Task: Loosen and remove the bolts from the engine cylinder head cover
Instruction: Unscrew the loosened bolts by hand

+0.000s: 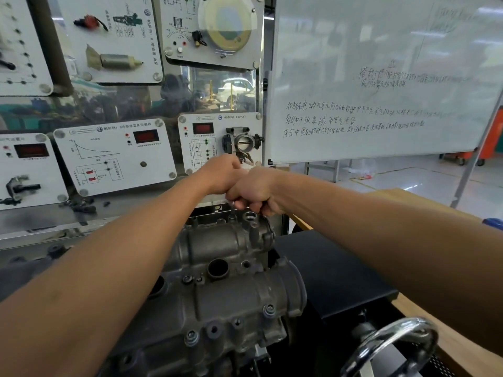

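Cylinder head cover (206, 240), grey cast metal, mounted on a black stand (326, 268) beside a wooden tabletop (449, 359), long axis running straight away from the camera's wearer toward a wall of training panels (114, 159). Both bare forearms (136, 254) stretched out over the casting to its far end. Right grip (253, 191) clenched around the handle of a tool (233, 209), slim metal shaft dropping close to upright from the fist onto the cover's far edge directly beneath, presumably onto a bolt head hidden there. Left grip (220, 175) curled and pressed against the back of the right, slightly farther out and to the left; whether on the handle too or only bracing, impossible to tell. Judged stage: loosening at the far end, with several bolts (269, 310) seated along the near flange, between the forearms and much closer to the body. Likely next reach back toward the wearer along the cover's length, right grip nearer the tool, neither grip better placed for the near bolts.
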Motion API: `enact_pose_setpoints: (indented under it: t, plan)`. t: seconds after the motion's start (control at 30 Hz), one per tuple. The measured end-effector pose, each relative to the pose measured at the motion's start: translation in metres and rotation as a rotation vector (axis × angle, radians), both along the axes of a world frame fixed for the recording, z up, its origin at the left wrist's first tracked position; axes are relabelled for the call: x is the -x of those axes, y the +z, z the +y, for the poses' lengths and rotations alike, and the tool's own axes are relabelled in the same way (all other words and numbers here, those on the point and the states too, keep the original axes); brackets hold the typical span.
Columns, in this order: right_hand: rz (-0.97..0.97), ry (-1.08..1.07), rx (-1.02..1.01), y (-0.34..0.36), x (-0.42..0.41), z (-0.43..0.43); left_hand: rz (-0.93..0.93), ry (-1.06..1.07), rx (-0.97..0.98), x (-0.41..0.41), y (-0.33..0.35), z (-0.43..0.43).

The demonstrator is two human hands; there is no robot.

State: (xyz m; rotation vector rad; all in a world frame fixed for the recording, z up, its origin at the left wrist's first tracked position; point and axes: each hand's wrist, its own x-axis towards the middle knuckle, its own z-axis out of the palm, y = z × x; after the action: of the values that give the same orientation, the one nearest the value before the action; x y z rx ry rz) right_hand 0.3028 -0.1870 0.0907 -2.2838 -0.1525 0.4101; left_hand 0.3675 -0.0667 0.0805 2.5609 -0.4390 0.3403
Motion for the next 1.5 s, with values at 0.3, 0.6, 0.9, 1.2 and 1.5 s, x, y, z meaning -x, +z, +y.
enact_pose_setpoints:
  t: [0.3,0.6,0.9,1.2,1.5]
  plan:
    - [-0.585,0.172,0.439,-0.007,0.012,0.012,0.221,0.407,-0.409,0.031,0.019,0.046]
    - [-0.593,0.246,0.288,-0.011,0.02,0.001,0.164,0.088,-0.269,0.085,0.019,0.072]
    - [-0.595,0.262,0.184,-0.016,0.016,-0.008,0.002,-0.07,-0.407,0.096,0.021,0.072]
    - [-0.474,0.222,-0.121,-0.011,0.013,-0.013,-0.116,-0.031,-0.308,0.102,0.017,0.076]
    - [-0.678,0.223,-0.421,0.019,0.046,0.001,-0.138,-0.023,-0.169,0.144,0.029,0.081]
